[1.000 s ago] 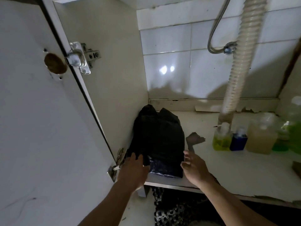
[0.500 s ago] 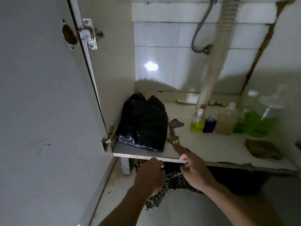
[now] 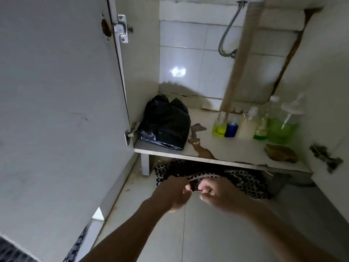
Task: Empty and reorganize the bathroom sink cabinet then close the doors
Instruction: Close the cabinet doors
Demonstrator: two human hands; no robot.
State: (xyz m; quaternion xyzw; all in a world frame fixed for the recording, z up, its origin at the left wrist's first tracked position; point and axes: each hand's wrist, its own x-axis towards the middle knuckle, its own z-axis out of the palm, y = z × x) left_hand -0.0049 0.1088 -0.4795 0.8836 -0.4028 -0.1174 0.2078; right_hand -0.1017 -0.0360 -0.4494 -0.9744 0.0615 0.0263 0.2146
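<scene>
The job looked nearly done, as far as could be told. The white cabinet floor shelf (image 3: 236, 154) already held things in neat spots: one black plastic bag (image 3: 166, 123) sat at about nine o'clock on the shelf, close to the left wall. Five bottles stood in a row at about two o'clock, touching or just beside each other. They were a small yellow-liquid bottle (image 3: 220, 125), a small blue bottle (image 3: 231, 128), a cream-coloured bottle (image 3: 247, 125), a thin clear bottle with green liquid (image 3: 263, 123) and a big clear pump bottle with green liquid (image 3: 283, 127). One brown rag (image 3: 280, 153) lay at about four o'clock on the shelf, near the front edge. The white left door (image 3: 62, 110) stood wide open, so closing the doors was not yet done. Only an edge of the right door could be seen. Below the shelf, at six o'clock, one black and white checked mat (image 3: 241, 180) lay bunched on the grey tiled floor (image 3: 207, 233), partly under the cabinet. The left hand (image 3: 174, 191) and the right hand (image 3: 213, 193) were side by side, each grip curled tight and pinching the near edge of the mat. Sorting this mat and shutting the doors seemed to be what was left.
</scene>
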